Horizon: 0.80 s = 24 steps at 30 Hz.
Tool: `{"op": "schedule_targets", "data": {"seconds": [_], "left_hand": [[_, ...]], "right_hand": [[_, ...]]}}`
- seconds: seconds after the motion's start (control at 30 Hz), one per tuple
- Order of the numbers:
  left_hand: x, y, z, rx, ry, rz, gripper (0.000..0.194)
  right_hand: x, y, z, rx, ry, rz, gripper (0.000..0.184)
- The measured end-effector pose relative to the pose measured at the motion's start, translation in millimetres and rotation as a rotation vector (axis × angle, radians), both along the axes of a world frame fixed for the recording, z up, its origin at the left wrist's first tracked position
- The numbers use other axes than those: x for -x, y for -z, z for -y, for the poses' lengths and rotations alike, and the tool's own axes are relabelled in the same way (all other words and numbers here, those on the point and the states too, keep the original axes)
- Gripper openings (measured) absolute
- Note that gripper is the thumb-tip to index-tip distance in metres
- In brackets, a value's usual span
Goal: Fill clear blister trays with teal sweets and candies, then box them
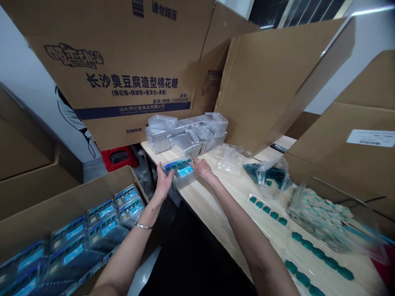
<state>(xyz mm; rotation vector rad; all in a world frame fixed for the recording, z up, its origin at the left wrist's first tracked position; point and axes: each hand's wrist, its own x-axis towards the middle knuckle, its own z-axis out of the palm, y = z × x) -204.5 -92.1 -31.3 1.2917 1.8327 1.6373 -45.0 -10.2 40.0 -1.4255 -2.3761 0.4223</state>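
My left hand (164, 181) grips the left side of a stack of clear plastic trays (186, 179), its thumb over the edge. Green pieces and a bright blue panel show in the top tray. My right hand (202, 168) is closed at the stack's right edge, fingertips on the top tray near the green pieces. The stack rests at the left edge of the wooden table (212, 213). Behind it stand nested clear trays (159, 137), several piled together. What lies under my fingers is hidden.
An open carton (105, 181) of similar filled trays (106, 226) stands lower left. Rows of green pieces (321, 253) lie on the table's right, near a clear bag (271, 174) and a clear bin (327, 209). Cardboard cartons (129, 53) rise behind; a red stool (119, 158) stands beyond.
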Motion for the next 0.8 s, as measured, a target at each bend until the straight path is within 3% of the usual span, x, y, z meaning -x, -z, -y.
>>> {"op": "schedule_targets", "data": {"seconds": [0.17,0.37,0.47,0.57,0.63,0.7,0.77,0.8], "left_hand": [[-0.4,4.2,-7.2,0.019,-0.026,0.113,0.063],[3.5,-7.6,-4.6,0.052,-0.041,0.183,0.069],[3.4,-19.0,7.1,-0.036,-0.005,0.121,0.075],[-10.8,-38.7,31.6,-0.248,-0.081,-0.106,0.077],[-33.4,-50.4,48.3,-0.349,-0.084,-0.202,0.066],[-65.6,-53.4,56.7,-0.307,0.107,-0.212,0.049],[-103.1,-45.5,51.9,-0.207,0.412,-0.266,0.032],[-122.4,-38.5,44.2,-0.171,0.548,-0.290,0.028]], "right_hand": [[10.0,12.7,-0.2,0.050,0.064,-0.015,0.040],[7.6,1.8,20.9,0.088,0.055,-0.133,0.040],[-28.9,-5.6,45.0,-0.074,0.076,-0.207,0.044],[-93.2,-7.2,85.9,-0.204,0.124,-0.175,0.031],[-140.3,-3.1,120.6,-0.182,0.199,-0.078,0.028],[-179.5,6.3,157.0,-0.122,0.239,-0.007,0.023],[-204.8,20.7,191.0,-0.109,0.276,0.035,0.017],[-212.0,29.0,205.6,-0.116,0.277,0.066,0.023]]}}
